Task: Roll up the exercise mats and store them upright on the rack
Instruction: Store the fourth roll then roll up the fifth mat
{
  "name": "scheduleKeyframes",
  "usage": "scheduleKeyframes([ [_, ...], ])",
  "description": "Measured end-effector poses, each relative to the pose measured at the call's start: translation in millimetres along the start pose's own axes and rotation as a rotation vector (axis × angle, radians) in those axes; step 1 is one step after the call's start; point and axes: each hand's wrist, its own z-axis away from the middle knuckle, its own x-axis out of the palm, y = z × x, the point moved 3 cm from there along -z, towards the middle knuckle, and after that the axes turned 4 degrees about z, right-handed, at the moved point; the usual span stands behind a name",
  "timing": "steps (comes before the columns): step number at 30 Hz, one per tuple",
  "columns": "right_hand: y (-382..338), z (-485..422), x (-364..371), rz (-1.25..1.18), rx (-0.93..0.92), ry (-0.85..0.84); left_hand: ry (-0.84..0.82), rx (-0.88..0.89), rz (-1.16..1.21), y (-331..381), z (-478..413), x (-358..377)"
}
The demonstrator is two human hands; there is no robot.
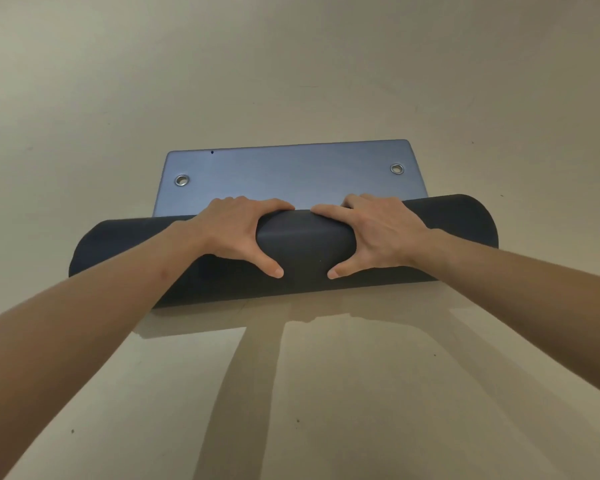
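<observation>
Part-rolled mat (447,237) on the floor (326,393)
The dark roll lies crosswise, its flat blue end stretching far; the left hand (236,233) and right hand (374,233) grip its middle, fingers curled over, thumbs on the near side.

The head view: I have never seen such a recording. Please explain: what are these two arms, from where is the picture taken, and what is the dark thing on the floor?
There is no machine here. A person wears a camera on the head, looking forward and down, so the two arms are the person's own. On the pale floor lies one exercise mat, dark outside and blue-grey inside, already mostly rolled into a thick tube. Only its flat end, with two metal eyelets, is not yet rolled. The left hand and the right hand grip the middle of the roll, fingers curled over the top, thumbs on the near side. No rack shows in this picture.
</observation>
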Motion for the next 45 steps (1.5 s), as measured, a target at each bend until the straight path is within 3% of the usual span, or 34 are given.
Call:
scheduleKeyframes([
  [12,-65,82,9,-0.221,-0.133,-0.233,-0.229,-0.091,0.199,26,100,71],
  [19,-84,86,27,-0.377,-0.172,-0.471,-0.435,-0.141,0.437,19,129,101],
  [22,-76,72,30,-0.453,-0.138,-0.512,-0.341,-0.146,0.409,13,131,93],
  [27,-63,54,35,-0.629,-0.109,-0.566,-0.007,-0.043,0.208,28,156,81],
  [30,-59,45,31,-0.618,-0.091,-0.549,0.099,0.040,0.125,52,177,93],
  [33,-56,36,21,-0.512,-0.059,-0.500,0.219,-0.017,-0.087,66,187,116],
  [37,-56,34,10,-0.354,-0.041,-0.395,0.309,-0.045,-0.174,64,181,130],
  [41,-55,46,7,-0.369,-0.008,-0.236,0.328,-0.040,-0.132,57,169,118],
  [45,-61,59,8,-0.350,-0.048,-0.156,0.271,-0.044,-0.080,49,157,102],
])
